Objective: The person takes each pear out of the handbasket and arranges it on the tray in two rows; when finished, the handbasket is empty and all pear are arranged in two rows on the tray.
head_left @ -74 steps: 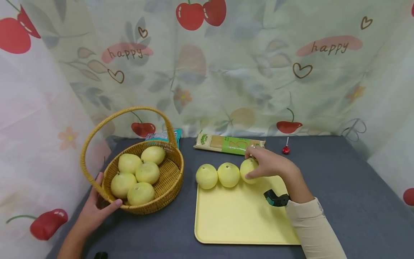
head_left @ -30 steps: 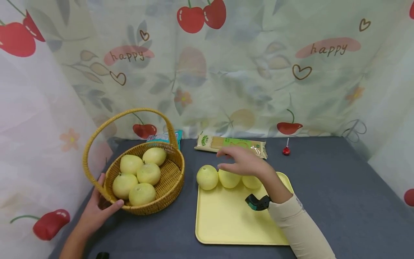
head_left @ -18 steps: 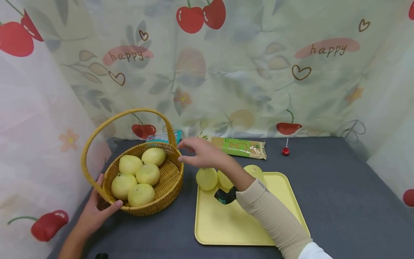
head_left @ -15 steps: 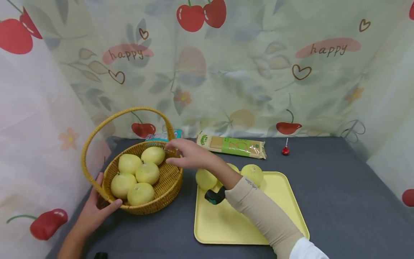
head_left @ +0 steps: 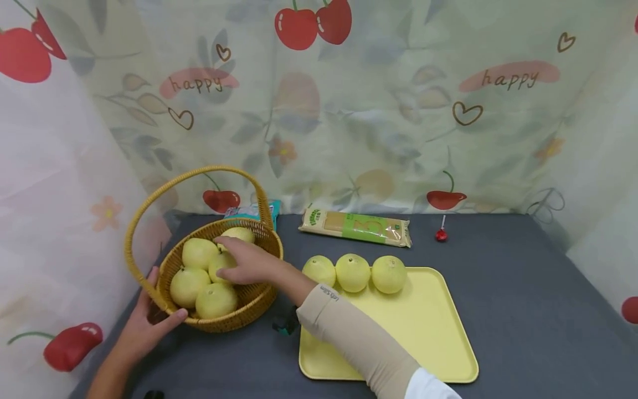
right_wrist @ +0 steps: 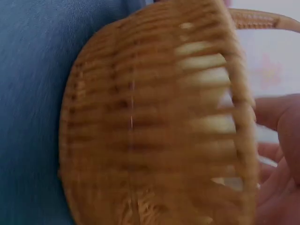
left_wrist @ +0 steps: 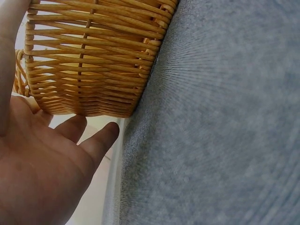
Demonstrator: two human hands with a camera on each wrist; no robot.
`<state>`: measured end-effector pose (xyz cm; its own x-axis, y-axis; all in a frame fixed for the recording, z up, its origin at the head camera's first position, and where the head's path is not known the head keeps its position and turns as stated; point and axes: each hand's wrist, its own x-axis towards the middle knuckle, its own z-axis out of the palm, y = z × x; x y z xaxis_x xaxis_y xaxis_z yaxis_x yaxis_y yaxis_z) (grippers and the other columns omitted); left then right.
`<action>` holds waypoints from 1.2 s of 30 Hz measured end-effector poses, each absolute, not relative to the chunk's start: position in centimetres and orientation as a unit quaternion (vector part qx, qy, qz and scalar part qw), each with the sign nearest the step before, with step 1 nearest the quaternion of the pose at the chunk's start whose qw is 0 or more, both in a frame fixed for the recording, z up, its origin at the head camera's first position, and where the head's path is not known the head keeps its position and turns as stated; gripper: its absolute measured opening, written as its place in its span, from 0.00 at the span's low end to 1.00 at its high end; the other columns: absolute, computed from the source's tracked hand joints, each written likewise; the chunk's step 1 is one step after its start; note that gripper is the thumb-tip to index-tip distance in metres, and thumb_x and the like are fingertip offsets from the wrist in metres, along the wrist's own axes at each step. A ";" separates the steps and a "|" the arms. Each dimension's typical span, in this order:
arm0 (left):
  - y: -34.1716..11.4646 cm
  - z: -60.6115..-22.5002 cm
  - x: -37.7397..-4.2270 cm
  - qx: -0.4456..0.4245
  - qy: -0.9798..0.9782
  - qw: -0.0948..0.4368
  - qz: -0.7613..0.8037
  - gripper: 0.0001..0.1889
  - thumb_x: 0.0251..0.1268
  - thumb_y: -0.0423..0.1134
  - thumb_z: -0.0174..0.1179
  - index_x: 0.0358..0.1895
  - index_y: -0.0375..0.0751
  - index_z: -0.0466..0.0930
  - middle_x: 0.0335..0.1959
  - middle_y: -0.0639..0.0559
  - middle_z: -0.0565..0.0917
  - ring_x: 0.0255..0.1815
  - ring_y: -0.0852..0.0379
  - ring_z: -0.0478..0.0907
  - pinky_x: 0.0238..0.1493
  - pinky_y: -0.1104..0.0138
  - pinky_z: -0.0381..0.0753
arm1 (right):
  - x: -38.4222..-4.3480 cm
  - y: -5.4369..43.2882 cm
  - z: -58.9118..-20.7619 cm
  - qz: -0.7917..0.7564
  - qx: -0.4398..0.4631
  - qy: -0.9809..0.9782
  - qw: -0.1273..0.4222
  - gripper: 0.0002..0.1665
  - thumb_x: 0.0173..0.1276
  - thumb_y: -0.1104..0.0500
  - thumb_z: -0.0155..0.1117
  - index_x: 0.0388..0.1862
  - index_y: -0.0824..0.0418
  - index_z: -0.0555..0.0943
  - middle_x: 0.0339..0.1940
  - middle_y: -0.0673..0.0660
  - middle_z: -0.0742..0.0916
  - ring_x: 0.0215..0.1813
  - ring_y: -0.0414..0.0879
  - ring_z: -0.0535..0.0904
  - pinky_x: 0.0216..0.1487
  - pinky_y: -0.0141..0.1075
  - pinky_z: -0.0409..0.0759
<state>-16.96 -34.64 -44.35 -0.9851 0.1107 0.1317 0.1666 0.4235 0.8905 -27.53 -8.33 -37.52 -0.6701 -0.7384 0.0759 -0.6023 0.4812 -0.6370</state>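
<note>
A wicker basket (head_left: 249, 318) on the left holds several pale yellow-green round fruits, which look like small melons (head_left: 216, 300). My left hand (head_left: 144, 324) rests against the basket's near left side, thumb at the rim; the left wrist view shows its fingers (left_wrist: 101, 140) fairly straight along the outer wall. My right hand (head_left: 249, 261) reaches over the basket's right rim, thumb and fingers spread about the middle melon (head_left: 214, 269), partly covering it. Whether they touch it is unclear. Three more melons (head_left: 353, 273) stand in a row along the far edge of a yellow tray (head_left: 423, 332).
Behind the tray lies a packet of noodles (head_left: 356, 227). A red lollipop (head_left: 441, 234) is at the back right. A blue packet (head_left: 274, 210) sits partly hidden behind the basket, whose tall handle (head_left: 214, 169) arches above it. The right forearm crosses the tray.
My right hand has let go of the rightmost melon in the tray's row and moved left, over the tray and the basket rim, to the melons inside. My left hand has stayed at the basket.
</note>
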 end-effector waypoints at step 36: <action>-34.7 -44.4 -16.9 -0.077 -0.845 0.026 -0.529 0.53 0.73 0.34 0.60 0.81 0.59 0.24 0.79 0.31 0.39 0.56 0.78 0.60 0.48 0.83 0.68 | -28.4 -9.0 -39.5 -0.345 -0.399 0.847 0.069 0.27 0.78 0.60 0.57 0.74 0.58 0.72 0.63 0.53 0.81 0.52 0.38 0.76 0.51 0.26 0.68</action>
<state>-16.94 -34.75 -44.38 -0.9867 0.1027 0.1257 0.1579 0.4283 0.8897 -28.43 -8.97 -39.49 -0.6720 -0.7234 0.1586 -0.6281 0.4433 -0.6395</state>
